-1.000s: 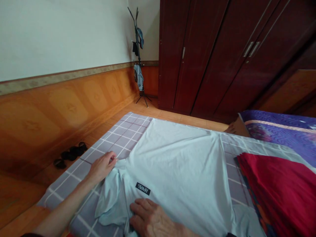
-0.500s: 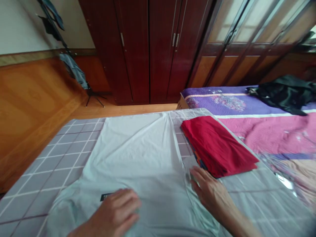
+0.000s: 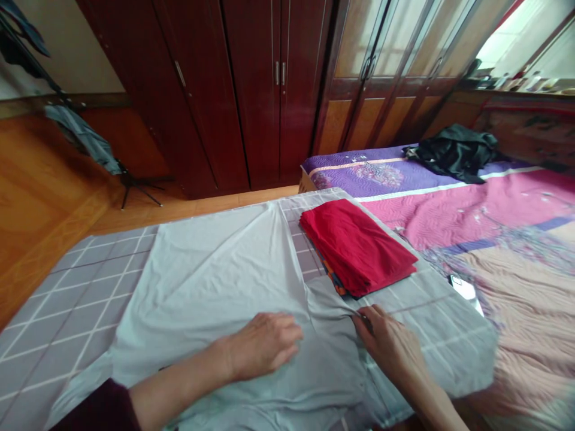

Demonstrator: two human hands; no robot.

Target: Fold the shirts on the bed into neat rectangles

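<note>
A pale grey-white T-shirt lies spread out, its hem toward the wardrobe and its upper part nearest me. My left hand rests palm down on the shirt's chest area, fingers loosely bent and side by side, with no cloth seen gathered in it. At the shirt's right side, my right hand is closed, pinching the edge of the sleeve and drawing small creases in the fabric. A folded red cloth stack sits just beyond my right hand, with dark and orange layers showing beneath.
The shirt and stack lie on a grey checked cover. To the right is a bed with a purple, pink and peach quilt, holding a black garment. A phone lies by the cover's right edge. A dark red wardrobe stands behind.
The view has swung right. My left hand has moved right across the shirt, and my right hand has gone from hovering open-fingered beside the sleeve to gripping its edge.
</note>
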